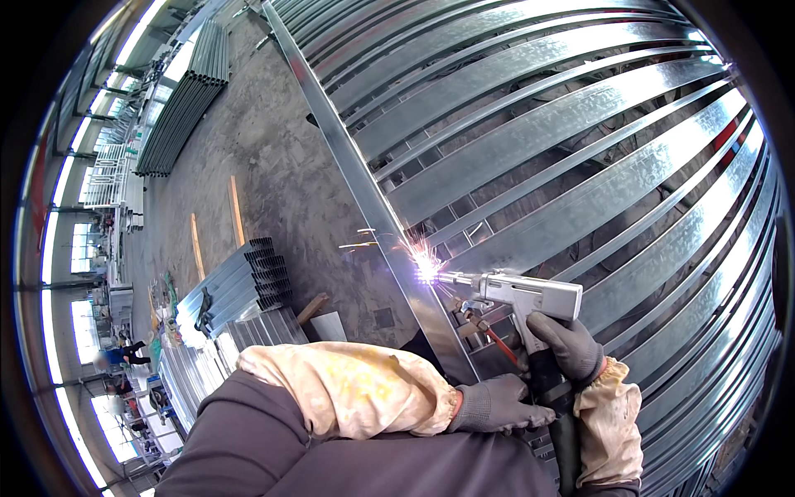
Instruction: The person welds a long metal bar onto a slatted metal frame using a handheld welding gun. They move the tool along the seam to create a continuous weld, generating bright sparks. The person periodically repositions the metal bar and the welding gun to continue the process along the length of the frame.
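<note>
My right hand (570,346), in a grey glove, grips the handle of a silver handheld welding gun (538,296). The gun's nozzle points left at a bright weld spot (427,271) with sparks flying from it. That spot lies on a long metal edge rail (373,203), where flat metal bars (530,224) meet it. Below the right hand, my gloved left hand (499,404) is closed at the thick black cable (565,443) hanging from the gun; its fingertips are partly hidden. Beside the gun's handle runs a thin red hose (499,341).
Stacked metal channels (240,277) and flat sheets (261,331) lie on the floor to the left, near two wooden strips (237,211). A bundle of tubes (186,108) lies farther off. People (124,356) are at the far left by the windows.
</note>
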Action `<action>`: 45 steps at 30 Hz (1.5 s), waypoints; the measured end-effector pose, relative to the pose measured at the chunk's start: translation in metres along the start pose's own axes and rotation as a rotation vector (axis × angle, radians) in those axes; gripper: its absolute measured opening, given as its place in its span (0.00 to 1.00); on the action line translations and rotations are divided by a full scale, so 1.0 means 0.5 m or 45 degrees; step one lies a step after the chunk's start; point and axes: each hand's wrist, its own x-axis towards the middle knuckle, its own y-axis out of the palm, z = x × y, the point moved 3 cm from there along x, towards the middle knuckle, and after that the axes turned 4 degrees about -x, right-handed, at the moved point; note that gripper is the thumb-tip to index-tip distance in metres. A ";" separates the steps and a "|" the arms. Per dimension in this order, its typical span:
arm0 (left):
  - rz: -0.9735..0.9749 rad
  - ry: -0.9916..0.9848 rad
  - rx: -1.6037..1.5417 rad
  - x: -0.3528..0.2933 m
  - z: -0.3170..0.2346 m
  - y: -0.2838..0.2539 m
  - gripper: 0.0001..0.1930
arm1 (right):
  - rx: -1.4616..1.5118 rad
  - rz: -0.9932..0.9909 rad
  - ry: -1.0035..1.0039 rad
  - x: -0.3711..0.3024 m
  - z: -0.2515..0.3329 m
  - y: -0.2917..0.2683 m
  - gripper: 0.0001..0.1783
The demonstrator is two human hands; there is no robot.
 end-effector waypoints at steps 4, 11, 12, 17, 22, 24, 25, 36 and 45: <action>0.009 0.014 -0.017 0.001 0.005 0.003 0.22 | -0.056 0.001 -0.008 -0.002 -0.003 -0.002 0.21; 0.027 0.031 0.018 -0.001 0.001 0.006 0.21 | -0.089 -0.026 0.006 -0.007 -0.009 -0.004 0.22; 0.026 0.024 0.036 -0.001 0.001 0.006 0.22 | -0.079 -0.029 -0.001 -0.008 -0.009 -0.003 0.22; 0.029 0.017 0.033 -0.002 0.004 0.011 0.21 | -0.082 -0.010 0.009 -0.013 -0.012 -0.003 0.22; 0.032 0.050 0.015 -0.001 0.008 0.016 0.20 | -0.102 -0.052 -0.005 -0.016 -0.018 -0.004 0.22; 0.062 0.071 -0.010 0.002 0.010 0.017 0.20 | -0.119 -0.051 0.005 -0.018 -0.018 -0.004 0.22; 0.076 0.082 -0.022 0.002 0.011 0.018 0.20 | -0.120 -0.033 0.010 -0.019 -0.018 -0.004 0.22; 0.065 -0.008 0.110 -0.001 0.004 0.025 0.21 | -0.091 -0.048 -0.023 -0.029 -0.021 0.004 0.22; 0.100 0.010 0.126 0.007 0.017 0.036 0.22 | -0.013 -0.024 0.011 -0.035 -0.040 -0.009 0.20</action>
